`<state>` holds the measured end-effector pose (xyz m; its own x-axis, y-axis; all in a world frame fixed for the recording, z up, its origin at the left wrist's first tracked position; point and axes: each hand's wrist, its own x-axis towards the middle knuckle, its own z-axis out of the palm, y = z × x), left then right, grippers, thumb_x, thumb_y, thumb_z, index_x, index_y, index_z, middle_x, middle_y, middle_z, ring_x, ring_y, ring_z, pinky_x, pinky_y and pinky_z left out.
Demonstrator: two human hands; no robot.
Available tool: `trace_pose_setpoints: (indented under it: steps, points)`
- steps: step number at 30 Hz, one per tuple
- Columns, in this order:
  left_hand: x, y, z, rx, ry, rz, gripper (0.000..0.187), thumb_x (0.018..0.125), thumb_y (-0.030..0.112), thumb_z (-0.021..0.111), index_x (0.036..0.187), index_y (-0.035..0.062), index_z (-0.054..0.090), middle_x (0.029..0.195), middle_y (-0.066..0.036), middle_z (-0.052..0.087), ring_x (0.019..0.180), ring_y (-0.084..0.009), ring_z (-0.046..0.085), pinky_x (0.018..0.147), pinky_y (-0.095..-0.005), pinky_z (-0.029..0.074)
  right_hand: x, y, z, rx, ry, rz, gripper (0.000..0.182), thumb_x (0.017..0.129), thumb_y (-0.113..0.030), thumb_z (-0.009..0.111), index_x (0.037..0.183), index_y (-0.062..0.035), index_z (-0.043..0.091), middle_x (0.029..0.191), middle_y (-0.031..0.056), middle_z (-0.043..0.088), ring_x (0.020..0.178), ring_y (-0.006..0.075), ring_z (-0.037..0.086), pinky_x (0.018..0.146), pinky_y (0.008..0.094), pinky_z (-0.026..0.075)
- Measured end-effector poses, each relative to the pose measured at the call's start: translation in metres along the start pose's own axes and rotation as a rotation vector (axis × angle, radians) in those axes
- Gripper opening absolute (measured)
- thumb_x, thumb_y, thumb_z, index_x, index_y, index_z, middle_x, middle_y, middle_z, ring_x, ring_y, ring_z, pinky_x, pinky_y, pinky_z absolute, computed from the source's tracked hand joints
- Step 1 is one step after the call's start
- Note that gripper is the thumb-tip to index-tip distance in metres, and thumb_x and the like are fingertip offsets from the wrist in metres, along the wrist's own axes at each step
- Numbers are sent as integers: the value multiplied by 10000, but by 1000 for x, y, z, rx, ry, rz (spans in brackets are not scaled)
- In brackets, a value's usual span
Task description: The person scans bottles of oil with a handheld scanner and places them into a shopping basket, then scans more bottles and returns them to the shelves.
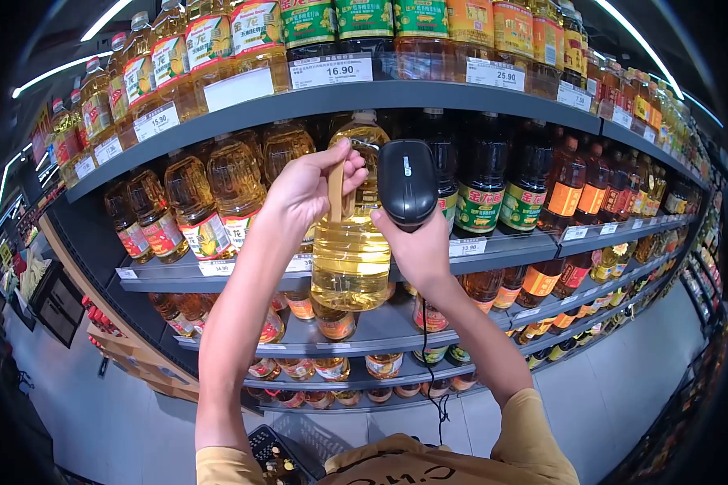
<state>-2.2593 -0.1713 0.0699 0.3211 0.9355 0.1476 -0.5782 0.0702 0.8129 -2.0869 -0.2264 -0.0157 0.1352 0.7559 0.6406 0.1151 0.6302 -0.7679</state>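
A large clear bottle of yellow cooking oil is upright in front of the middle shelf, overlapping the shelf's edge in this view. My left hand is closed at the bottle's upper left, fingers curled around its tan handle strip. In my right hand is a black handheld barcode scanner, just right of the bottle's upper part. A thin black cord hangs below that hand. The scanner covers part of the bottle's shoulder and most of my right fingers.
Oil bottles fill the upper shelf, with price tags along its edge. Behind my hands stand golden bottles at left and dark bottles at right. More bottles line the lower shelves. A dark basket is near the floor.
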Motion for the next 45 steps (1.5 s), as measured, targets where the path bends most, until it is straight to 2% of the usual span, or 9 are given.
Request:
trace_pose_setpoints:
  steps: [3,6,7,13,14,22,26,38,45]
  points:
    - [13,4,-1,-9,7,-8,155,980,113,620,1016,-34,589,905,-115,641,751,-158,664,744,-319,642,10,-6,2,-8,14,-45,362,818,-120,778,1118,-16,602,1001,122,717,936,203,698,837,346,528]
    - [25,8,-1,-10,15,7,142,971,98,629,1011,-34,593,904,-122,642,750,-165,668,736,-322,646,20,2,6,-24,16,-92,295,843,-112,770,1069,4,619,960,55,692,873,105,629,803,287,507]
    - [29,10,-2,-11,20,15,138,968,92,632,1009,-34,595,904,-124,642,751,-166,670,734,-322,647,24,6,7,-4,-1,-91,359,817,-119,770,1117,-12,604,988,133,720,936,223,706,821,347,534]
    - [47,10,-12,-49,-39,8,132,966,67,624,1003,-55,590,910,-141,643,754,-187,677,747,-341,650,24,2,6,-53,32,-24,347,801,-130,769,1092,-11,621,996,118,715,936,193,693,837,334,524]
    - [50,10,-15,-44,-47,20,134,970,60,615,1007,-65,581,911,-145,641,751,-192,676,757,-345,649,23,10,8,-52,64,-83,247,811,-107,780,976,13,640,868,40,691,794,93,616,755,281,507]
    - [69,10,-2,-101,197,53,109,996,-7,516,1030,-111,514,925,-169,597,860,-286,683,796,-418,654,40,23,6,-57,0,-46,200,812,-126,764,925,-9,648,743,2,631,587,57,527,531,241,434]
    - [87,12,-4,-105,245,108,93,980,8,560,1013,-73,528,951,-167,564,761,-228,613,762,-483,656,51,30,11,-86,46,-114,232,804,-130,764,957,-4,645,767,13,637,587,59,543,532,249,443]
    - [135,15,-32,-113,103,174,59,960,-8,586,1017,-19,577,857,-136,623,677,-225,632,771,-495,633,71,21,14,-234,-23,101,401,776,-189,760,1096,24,645,1032,150,716,990,251,678,907,360,493]
    - [122,-19,-36,55,126,285,114,962,46,605,1038,-40,605,854,-127,622,708,-204,622,711,-380,624,70,51,16,-250,-44,118,388,768,-173,750,1078,35,645,990,158,715,940,235,683,872,348,500]
